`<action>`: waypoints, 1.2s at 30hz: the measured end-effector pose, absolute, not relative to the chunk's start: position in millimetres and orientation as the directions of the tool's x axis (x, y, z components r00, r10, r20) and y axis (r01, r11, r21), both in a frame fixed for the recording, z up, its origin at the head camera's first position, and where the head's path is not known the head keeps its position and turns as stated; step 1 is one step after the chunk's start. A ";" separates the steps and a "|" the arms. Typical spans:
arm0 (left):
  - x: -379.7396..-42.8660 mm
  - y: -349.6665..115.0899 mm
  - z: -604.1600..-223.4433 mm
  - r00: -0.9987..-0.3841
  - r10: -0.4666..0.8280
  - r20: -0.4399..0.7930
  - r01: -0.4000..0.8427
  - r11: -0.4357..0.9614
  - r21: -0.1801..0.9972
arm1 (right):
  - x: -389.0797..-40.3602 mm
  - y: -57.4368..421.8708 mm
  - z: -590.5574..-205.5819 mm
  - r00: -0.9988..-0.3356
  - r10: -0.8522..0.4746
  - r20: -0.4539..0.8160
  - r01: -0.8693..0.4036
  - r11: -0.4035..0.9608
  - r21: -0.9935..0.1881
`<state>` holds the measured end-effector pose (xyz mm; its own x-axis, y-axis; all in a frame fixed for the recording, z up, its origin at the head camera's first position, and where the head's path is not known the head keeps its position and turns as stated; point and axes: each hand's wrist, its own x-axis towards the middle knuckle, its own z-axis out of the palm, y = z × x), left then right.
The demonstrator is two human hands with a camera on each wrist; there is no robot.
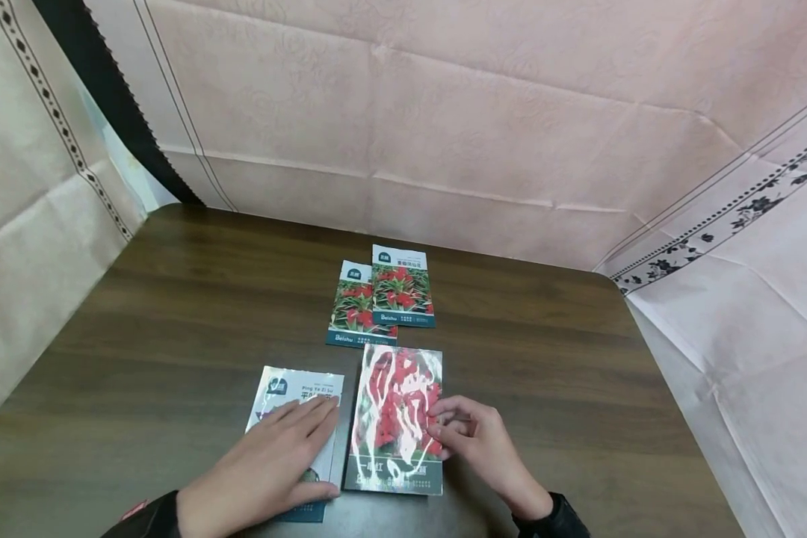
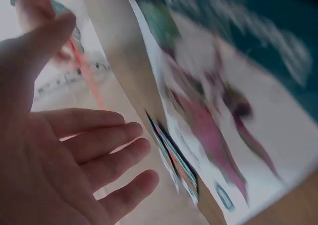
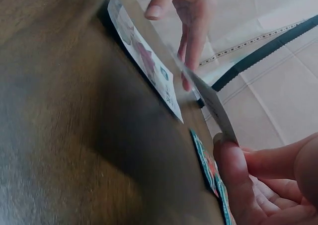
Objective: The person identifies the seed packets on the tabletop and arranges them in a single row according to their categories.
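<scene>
My right hand (image 1: 477, 441) pinches the right edge of a glossy seed packet (image 1: 397, 418) with red flowers on its front. In the right wrist view that packet (image 3: 211, 106) is seen edge-on, raised off the table, thumb and fingers on its edge. My left hand (image 1: 276, 456), fingers straight, is over a pale seed packet (image 1: 309, 381) with a purple plant picture and a blue-green band. From the left wrist the palm hangs above this packet (image 2: 208, 120), with space between them. The hand hides much of its front in the head view.
Two more seed packets with red flowers, one (image 1: 403, 288) overlapping the other (image 1: 350, 314), lie farther back on the dark wooden table (image 1: 545, 359). Pale patterned cloth (image 1: 444, 127) hangs behind the table and at both sides. A black strip (image 1: 121, 104) runs down the cloth at back left.
</scene>
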<state>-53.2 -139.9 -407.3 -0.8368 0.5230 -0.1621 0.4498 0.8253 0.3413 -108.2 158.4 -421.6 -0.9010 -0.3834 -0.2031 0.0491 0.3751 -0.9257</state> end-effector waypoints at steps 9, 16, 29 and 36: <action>-57.5 -161.9 -422.0 -0.839 0.520 -0.160 0.441 0.823 0.359 | -110.9 158.5 -433.5 -0.886 -0.391 -0.249 0.085 0.390 -0.917; -59.4 -166.8 -429.5 -0.833 0.533 -0.148 0.473 0.826 0.307 | -111.5 157.7 -438.6 -0.854 -0.442 -0.274 0.078 0.412 -0.908; -61.7 -166.4 -431.6 -0.843 0.513 -0.165 0.453 0.840 0.298 | -114.3 151.8 -441.6 -0.832 -0.523 -0.187 -0.230 0.629 -0.742; -63.3 -165.8 -431.9 -0.841 0.511 -0.177 0.453 0.844 0.288 | -120.4 148.6 -434.9 -0.834 -0.534 -0.140 -0.409 0.768 -0.494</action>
<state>-63.3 -165.8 -431.9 -0.8411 0.5112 -0.1766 0.4526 0.8441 0.2877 -120.4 148.6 -434.9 -0.8335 -0.5343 -0.1405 -0.4089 0.7676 -0.4936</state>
